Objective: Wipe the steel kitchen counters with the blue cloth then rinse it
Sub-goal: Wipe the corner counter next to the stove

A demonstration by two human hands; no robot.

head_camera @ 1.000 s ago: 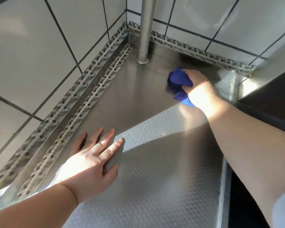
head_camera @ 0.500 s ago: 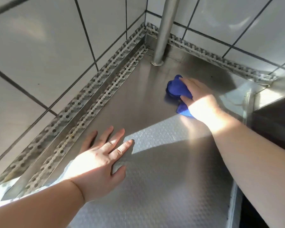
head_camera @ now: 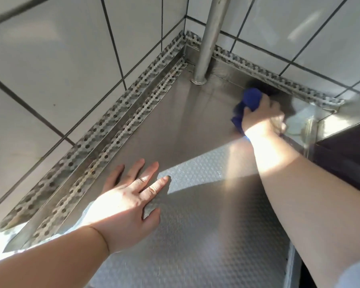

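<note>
The steel counter (head_camera: 175, 125) fills the view, smooth at the back and dimpled toward me. My right hand (head_camera: 262, 119) grips the bunched blue cloth (head_camera: 247, 104) and presses it on the counter near the back right corner, close to the patterned back rim; the hand is motion-blurred. Most of the cloth is hidden under my fingers. Flat on the counter at the lower left lies my left hand (head_camera: 129, 202), fingers spread and straight, holding nothing.
A steel pole (head_camera: 208, 44) stands on the counter in the back corner. White tiled walls (head_camera: 60, 59) with patterned steel rims (head_camera: 104, 129) border the left and back. A dark unit (head_camera: 345, 154) adjoins the counter's right edge.
My right hand has swept the cloth away from the pole's base toward the back right rim. The view shifted slightly. My left hand stays flat in place.
</note>
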